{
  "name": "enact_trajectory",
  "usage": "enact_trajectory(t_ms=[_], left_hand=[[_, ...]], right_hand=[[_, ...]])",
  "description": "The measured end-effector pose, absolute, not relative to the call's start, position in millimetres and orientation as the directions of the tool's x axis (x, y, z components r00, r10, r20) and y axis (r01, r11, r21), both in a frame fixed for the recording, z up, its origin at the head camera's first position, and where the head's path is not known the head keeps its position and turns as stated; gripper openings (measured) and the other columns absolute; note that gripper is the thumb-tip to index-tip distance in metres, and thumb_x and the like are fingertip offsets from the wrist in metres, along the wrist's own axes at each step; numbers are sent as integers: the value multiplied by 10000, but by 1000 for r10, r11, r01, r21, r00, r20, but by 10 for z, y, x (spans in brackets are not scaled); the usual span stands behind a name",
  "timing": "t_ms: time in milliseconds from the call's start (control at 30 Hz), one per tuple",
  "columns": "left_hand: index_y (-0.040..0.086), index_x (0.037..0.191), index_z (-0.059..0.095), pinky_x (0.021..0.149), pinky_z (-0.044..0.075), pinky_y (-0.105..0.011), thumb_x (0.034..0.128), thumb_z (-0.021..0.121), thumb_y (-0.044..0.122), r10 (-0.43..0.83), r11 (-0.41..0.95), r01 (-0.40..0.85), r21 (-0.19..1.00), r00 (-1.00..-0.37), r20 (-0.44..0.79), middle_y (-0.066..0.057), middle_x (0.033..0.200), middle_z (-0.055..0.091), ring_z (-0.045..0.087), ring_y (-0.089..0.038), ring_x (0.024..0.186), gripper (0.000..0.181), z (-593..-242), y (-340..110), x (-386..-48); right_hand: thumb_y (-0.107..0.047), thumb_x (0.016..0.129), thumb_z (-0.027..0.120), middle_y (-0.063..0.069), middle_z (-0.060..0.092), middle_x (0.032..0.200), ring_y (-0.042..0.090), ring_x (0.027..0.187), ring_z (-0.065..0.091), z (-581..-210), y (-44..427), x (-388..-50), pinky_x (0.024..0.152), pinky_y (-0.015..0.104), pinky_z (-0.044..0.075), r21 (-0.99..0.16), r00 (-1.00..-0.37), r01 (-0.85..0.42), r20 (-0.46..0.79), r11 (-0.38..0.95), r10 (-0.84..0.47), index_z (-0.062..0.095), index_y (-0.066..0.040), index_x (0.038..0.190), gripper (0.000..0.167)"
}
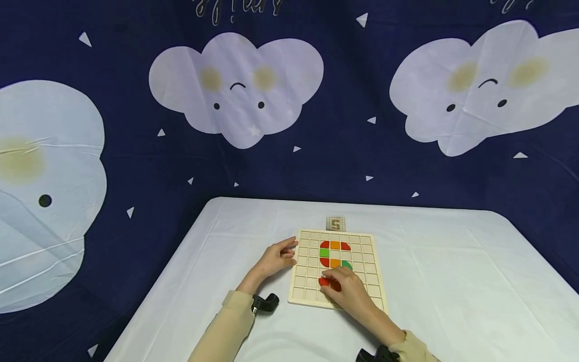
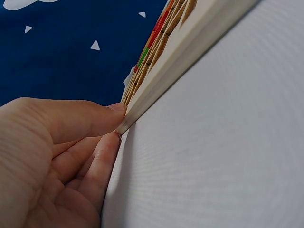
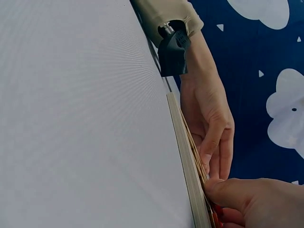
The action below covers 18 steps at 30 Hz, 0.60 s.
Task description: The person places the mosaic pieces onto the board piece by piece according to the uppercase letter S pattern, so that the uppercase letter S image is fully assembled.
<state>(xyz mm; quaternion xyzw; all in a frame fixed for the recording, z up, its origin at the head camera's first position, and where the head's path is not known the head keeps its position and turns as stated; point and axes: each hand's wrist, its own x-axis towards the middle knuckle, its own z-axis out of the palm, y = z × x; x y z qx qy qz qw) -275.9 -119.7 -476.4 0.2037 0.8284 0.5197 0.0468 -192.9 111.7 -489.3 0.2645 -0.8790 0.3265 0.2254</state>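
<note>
A pale wooden grid board [image 1: 366, 261] lies on the table. Several coloured pieces sit in its cells: red rounded ones, orange squares [image 1: 335, 245], a light green square [image 1: 324, 253] and a darker green rounded one [image 1: 346, 264]. My left hand [image 1: 274, 257] touches the board's left edge with thumb and fingertips, the thumb [image 2: 90, 118] at the rim. Over the board's lower part, my right hand [image 1: 349, 290] pinches a red piece [image 1: 335, 285] between thumb and fingers, which partly hide it. Another red patch [image 1: 323, 282] shows beside the thumb.
A small card [image 1: 335, 223] with a grid and an S-like figure lies just beyond the board's far edge. White cloth covers the table [image 1: 452, 281]. Behind hangs a dark blue curtain [image 1: 344, 166] with clouds. A black device [image 1: 266, 303] is strapped at the left wrist.
</note>
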Motion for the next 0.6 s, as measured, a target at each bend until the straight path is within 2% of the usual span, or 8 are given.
enact_trajectory(t_ms=[100,333,500,600], left_hand=[[-42,1389,420,839,481,-262,784,695,-51,388,376,290,880,-912,134,-160,1300,550,573,-222,995,665,-4771,-1187,-2765],[-96,1380,391,862,477,-384,783,687,-81,399,329,294,897,-904,150,-219,1304,526,564,-320,1020,666,-4776,-1173,-2763],[-70,1385,404,854,483,-305,786,691,-65,398,345,291,892,-907,141,-188,1304,539,571,-269,1011,664,-4775,-1193,-2773],[-55,1388,413,840,482,-263,783,692,-59,388,353,289,890,-911,142,-172,1303,544,571,-240,1001,666,-4784,-1221,-2775]], right_hand=[[-116,700,829,11,671,944,153,869,574,-4893,1130,-1921,713,306,500,-455,-758,-614,567,644,-323,713,-38,972,307],[-140,724,817,10,678,945,153,881,577,-4889,1151,-1909,734,318,501,-455,-765,-605,558,653,-320,720,-50,966,275],[-119,719,817,13,679,918,160,859,598,-4890,1137,-1924,720,326,508,-438,-750,-618,578,653,-321,720,-49,944,255],[-120,740,801,23,686,908,183,851,614,-4824,1140,-1958,730,364,514,-467,-744,-626,597,625,-299,721,-29,955,247]])
